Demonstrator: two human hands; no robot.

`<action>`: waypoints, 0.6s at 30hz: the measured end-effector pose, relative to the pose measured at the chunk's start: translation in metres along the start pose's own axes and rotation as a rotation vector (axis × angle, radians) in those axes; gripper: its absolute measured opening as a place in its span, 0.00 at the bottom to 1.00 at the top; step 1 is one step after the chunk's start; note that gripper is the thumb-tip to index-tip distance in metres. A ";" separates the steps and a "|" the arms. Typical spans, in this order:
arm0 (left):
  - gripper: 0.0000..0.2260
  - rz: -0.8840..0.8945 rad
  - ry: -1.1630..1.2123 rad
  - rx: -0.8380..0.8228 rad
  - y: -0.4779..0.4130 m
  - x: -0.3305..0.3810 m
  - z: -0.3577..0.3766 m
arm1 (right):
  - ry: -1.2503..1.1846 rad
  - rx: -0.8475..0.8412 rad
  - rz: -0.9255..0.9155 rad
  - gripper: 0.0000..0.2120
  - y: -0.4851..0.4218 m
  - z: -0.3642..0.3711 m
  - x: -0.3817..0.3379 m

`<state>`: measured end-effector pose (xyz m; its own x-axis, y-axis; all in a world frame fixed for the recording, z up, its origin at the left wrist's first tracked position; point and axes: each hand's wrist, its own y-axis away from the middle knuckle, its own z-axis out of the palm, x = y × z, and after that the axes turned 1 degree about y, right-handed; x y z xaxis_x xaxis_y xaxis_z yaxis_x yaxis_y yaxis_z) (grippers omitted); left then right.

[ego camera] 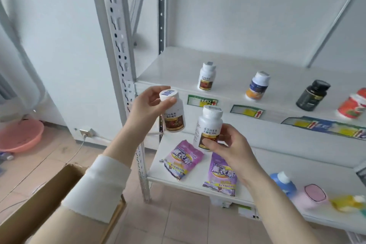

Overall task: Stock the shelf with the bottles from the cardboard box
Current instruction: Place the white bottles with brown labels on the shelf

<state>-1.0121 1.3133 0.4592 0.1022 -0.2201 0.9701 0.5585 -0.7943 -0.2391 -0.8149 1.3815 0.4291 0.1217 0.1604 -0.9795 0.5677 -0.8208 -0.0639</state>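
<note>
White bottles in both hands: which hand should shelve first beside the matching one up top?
Probably the left hand: its bottle is level with the upper shelf edge, near the matching bottle; the right hand holds the second bottle lower.

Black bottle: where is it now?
Head view, right side: the black bottle stands on the upper shelf, between the blue-and-orange bottle and the red bottle.

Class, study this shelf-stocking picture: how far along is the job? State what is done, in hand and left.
Looks done: one white plastic bottle with a brown label stands on the upper white metal shelf. In hand: the left hand grips a second matching bottle, the right hand a third matching bottle, neither shelved. Left: placing both; the brown cardboard box hides its contents.
</note>
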 end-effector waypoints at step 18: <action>0.10 0.170 -0.026 -0.158 -0.240 0.053 0.075 | 0.199 0.095 -0.182 0.20 -0.188 -0.079 -0.108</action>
<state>-1.0788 1.5346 0.5707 0.2060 -0.3453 0.9156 0.3958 -0.8263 -0.4007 -0.8700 1.5616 0.5617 0.1874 0.4069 -0.8941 0.5169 -0.8148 -0.2625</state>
